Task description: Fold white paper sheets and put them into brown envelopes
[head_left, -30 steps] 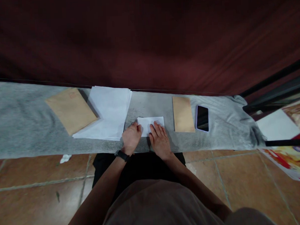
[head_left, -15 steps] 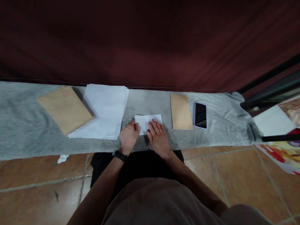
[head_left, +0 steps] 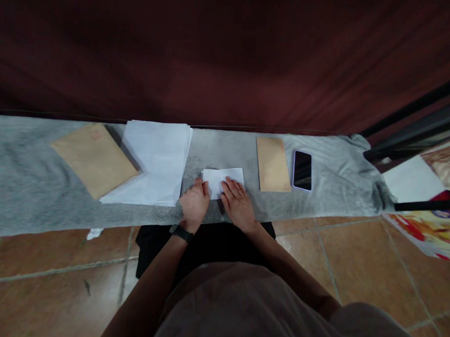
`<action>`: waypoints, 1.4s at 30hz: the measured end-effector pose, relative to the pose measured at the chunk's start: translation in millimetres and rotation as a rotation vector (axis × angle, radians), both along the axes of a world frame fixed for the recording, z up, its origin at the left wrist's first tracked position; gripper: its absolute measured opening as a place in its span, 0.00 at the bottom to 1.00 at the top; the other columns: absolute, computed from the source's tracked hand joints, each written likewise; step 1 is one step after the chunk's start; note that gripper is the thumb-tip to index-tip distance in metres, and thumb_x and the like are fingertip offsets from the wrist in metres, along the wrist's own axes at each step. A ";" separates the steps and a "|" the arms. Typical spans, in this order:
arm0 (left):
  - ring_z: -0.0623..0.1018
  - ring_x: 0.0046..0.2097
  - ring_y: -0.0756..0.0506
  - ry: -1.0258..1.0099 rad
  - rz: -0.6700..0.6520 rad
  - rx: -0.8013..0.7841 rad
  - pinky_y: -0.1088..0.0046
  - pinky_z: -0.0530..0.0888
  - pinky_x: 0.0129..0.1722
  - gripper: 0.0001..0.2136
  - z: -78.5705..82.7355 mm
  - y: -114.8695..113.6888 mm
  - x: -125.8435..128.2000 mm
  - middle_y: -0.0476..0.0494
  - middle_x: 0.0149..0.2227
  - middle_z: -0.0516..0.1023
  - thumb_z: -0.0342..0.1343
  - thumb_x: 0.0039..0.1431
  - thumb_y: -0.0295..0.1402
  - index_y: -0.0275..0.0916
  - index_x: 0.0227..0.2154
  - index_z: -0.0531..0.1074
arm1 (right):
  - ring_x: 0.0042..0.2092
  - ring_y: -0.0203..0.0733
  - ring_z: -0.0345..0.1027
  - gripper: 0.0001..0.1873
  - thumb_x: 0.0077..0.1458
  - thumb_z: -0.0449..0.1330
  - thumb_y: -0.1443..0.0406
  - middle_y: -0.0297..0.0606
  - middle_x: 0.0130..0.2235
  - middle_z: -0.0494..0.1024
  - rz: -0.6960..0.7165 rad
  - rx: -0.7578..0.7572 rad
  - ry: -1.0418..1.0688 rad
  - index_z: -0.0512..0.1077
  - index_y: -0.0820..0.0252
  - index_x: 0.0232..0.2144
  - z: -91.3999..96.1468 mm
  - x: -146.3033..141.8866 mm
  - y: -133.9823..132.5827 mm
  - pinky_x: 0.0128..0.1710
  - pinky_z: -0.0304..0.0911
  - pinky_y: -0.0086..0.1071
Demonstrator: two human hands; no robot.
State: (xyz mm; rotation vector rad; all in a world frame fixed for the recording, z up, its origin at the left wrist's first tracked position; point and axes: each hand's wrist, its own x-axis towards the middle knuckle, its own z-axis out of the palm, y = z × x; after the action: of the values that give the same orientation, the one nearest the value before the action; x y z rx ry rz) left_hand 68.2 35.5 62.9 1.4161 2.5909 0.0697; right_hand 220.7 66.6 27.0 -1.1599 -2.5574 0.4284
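A small folded sheet of white paper (head_left: 215,181) lies on the grey cloth in front of me. My left hand (head_left: 194,202), with a dark watch on its wrist, is closed at the sheet's left edge, thumb and fingertips pinching it. Flat on the right part of the paper rests my right hand (head_left: 237,200), its fingers stretched out and slightly apart. To the left lies a stack of larger white sheets (head_left: 159,154). A single brown envelope (head_left: 273,164) is on the right.
Several brown envelopes (head_left: 96,159) appear stacked at the far left, overlapping the white sheets. A phone (head_left: 302,170) lies right of the single envelope. Behind the grey cloth (head_left: 341,178) hangs a dark red curtain (head_left: 220,64). A colourful printed bag or box (head_left: 432,229) is at the right.
The view has shifted slightly. Both hands stay at about the same places on the folded paper, with no clear movement of the sheet.
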 end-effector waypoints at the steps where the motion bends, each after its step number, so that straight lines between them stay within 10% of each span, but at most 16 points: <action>1: 0.84 0.40 0.37 0.001 -0.001 -0.002 0.68 0.73 0.35 0.20 0.0 0.6 0.1 0.36 0.36 0.84 0.37 0.74 0.41 0.37 0.51 0.71 | 0.71 0.47 0.53 0.25 0.73 0.47 0.62 0.44 0.70 0.61 -0.013 -0.004 0.003 0.62 0.64 0.67 -1.0 -0.1 0.4 0.71 0.52 0.46; 16: 0.84 0.39 0.37 0.016 0.013 0.034 0.68 0.73 0.34 0.22 -2.6 -7.2 3.4 0.35 0.33 0.83 0.34 0.75 0.40 0.35 0.51 0.70 | 0.70 0.45 0.56 0.23 0.72 0.46 0.65 0.45 0.69 0.64 0.118 0.009 0.060 0.67 0.65 0.64 3.0 11.1 4.5 0.72 0.52 0.44; 36: 0.83 0.42 0.37 -0.025 0.050 0.005 0.65 0.75 0.41 0.21 1.7 -3.8 1.6 0.34 0.39 0.82 0.36 0.74 0.41 0.34 0.54 0.68 | 0.71 0.51 0.52 0.25 0.72 0.47 0.63 0.45 0.72 0.57 -0.064 -0.004 -0.042 0.62 0.61 0.67 -0.2 0.2 2.7 0.69 0.53 0.49; 42: 0.72 0.62 0.34 -0.029 -0.308 0.192 0.53 0.68 0.60 0.21 -6.5 -11.5 11.6 0.28 0.59 0.73 0.39 0.71 0.31 0.32 0.63 0.64 | 0.72 0.50 0.48 0.26 0.71 0.47 0.66 0.48 0.72 0.56 -0.054 -0.036 -0.071 0.60 0.64 0.68 -0.1 0.3 2.7 0.71 0.48 0.50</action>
State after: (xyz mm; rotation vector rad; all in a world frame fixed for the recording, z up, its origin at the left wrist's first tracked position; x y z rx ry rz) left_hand 79.8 23.9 56.5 1.8485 2.3637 0.2987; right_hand 221.0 69.3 27.0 -1.2759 -2.5812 0.4301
